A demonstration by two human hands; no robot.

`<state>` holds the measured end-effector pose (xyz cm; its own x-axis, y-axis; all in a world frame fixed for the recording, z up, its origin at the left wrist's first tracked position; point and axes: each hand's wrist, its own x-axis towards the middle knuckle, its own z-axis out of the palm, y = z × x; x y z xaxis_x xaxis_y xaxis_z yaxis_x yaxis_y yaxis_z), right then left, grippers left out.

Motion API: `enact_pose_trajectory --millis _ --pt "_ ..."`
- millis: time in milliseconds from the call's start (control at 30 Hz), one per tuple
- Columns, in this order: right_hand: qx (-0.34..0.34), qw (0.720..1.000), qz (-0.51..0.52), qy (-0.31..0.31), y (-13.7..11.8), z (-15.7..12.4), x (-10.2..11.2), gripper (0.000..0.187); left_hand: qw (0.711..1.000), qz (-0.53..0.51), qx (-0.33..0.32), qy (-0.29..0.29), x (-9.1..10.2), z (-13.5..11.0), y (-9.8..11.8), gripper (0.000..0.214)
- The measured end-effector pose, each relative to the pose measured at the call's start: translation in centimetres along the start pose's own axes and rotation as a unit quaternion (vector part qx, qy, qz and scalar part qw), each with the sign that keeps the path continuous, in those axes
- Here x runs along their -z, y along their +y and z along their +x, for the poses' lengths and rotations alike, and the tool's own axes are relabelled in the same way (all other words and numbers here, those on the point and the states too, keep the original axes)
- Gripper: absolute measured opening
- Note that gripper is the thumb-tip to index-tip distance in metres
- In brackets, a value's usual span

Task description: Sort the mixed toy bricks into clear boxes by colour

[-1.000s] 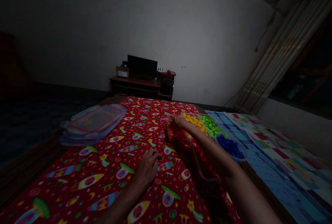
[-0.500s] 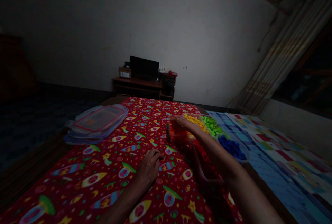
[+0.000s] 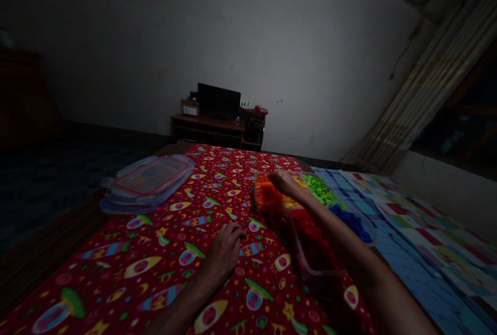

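Observation:
My left hand lies on the red patterned cloth, fingers loosely bent, holding nothing visible. My right hand hovers above two adjoining clear containers, one with orange pieces, the other with yellow pieces. Its fingers are curled together; whatever may be in them is hidden. Under my right forearm sits a clear container of red pieces, partly covered by the arm. Beyond lie green pieces in their own container, and blue pieces fill a rounded tub. The pieces are too small and dim to name.
Several clear lids with red and blue rims are stacked at the left of the cloth. A blue checked cloth and a patchwork cover spread to the right. Against the far wall stands a desk with a monitor.
My right hand has shifted right, from over the orange pieces toward the yellow ones, showing more of the orange. My left hand stays in place on the cloth.

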<state>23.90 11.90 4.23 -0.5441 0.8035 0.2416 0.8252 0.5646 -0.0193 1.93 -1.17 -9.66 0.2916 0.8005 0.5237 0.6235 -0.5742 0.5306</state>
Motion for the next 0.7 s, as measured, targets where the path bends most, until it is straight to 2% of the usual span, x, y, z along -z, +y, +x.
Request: enact_pose_trajectory --millis 167,333,467,700 --pt "0.037 0.996 -0.018 -0.075 -1.8 -3.6 1.5 0.019 1.000 -0.003 -0.004 0.001 -0.1 -0.1 -0.1 0.025" --pt "0.062 0.992 -0.094 -0.058 -3.5 -5.7 -0.3 0.018 1.000 0.000 -0.005 0.004 0.0 -0.1 0.0 0.026" --pt "0.032 0.985 -0.142 -0.090 -4.5 -5.0 -1.4 0.026 1.000 0.006 -0.010 0.012 0.0 0.0 0.0 0.027" --pt "0.037 0.982 -0.154 -0.107 -5.8 -2.4 -1.9 0.032 1.000 0.003 -0.005 0.018 -0.1 -0.3 0.2 0.026"
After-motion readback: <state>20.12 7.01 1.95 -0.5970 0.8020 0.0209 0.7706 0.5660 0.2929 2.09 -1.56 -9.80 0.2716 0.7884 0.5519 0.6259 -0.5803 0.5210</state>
